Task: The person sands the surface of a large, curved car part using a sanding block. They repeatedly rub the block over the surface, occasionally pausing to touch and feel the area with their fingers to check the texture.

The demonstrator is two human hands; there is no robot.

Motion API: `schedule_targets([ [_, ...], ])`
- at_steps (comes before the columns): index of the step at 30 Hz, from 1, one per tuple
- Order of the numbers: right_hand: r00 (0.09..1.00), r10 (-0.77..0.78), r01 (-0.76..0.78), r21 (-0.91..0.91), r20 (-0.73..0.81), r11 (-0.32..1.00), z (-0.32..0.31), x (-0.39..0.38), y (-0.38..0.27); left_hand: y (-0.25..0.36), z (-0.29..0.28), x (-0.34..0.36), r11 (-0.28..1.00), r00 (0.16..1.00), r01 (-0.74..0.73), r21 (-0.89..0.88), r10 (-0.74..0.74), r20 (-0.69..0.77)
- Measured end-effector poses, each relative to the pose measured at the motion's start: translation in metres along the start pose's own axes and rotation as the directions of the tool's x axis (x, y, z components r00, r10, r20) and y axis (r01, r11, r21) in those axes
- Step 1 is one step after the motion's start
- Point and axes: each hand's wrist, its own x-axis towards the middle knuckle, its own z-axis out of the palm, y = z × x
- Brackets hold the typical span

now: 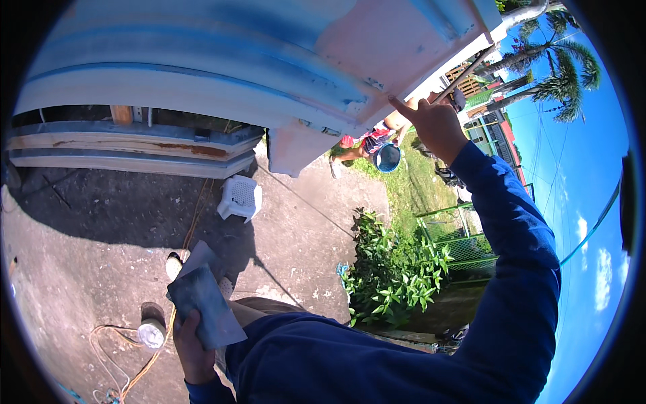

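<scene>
My left hand (191,345), low in the view, is closed round flat grey-blue sheets (207,304) that look like sandpaper; the thumb lies across them and a lighter sheet sticks out behind. My right arm is raised, and my right hand (434,124) is at the lower edge of a large panel (397,47) painted blue and white with a pinkish patch. Its index finger is stretched out toward the panel edge; whether it touches cannot be made out. The other fingers are partly bent, and I see nothing held in them.
Beyond the panel a person with a blue bucket (387,157) stands on grass. A white plastic stool (240,198) stands on the concrete. Below left are a round white-topped can (151,333) and an orange cord (138,370). Leafy plants (393,269) grow beside a green fence (471,249).
</scene>
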Motion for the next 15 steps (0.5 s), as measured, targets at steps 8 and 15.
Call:
schedule_targets([
  [8, 0.998, -0.034, 0.037, 0.058, -0.049, 0.998, 0.006, -0.002, -0.012, -0.004, 0.008, -0.003, 0.998, 1.0, 0.005, 0.056, -0.005, -0.003],
  [15, 0.997, -0.07, 0.069, 0.046, 0.029, 0.997, -0.005, 0.035, 0.003, -0.011, 0.01, -0.002, 1.0, 0.999, 0.014, 0.016, -0.014, 0.032],
])
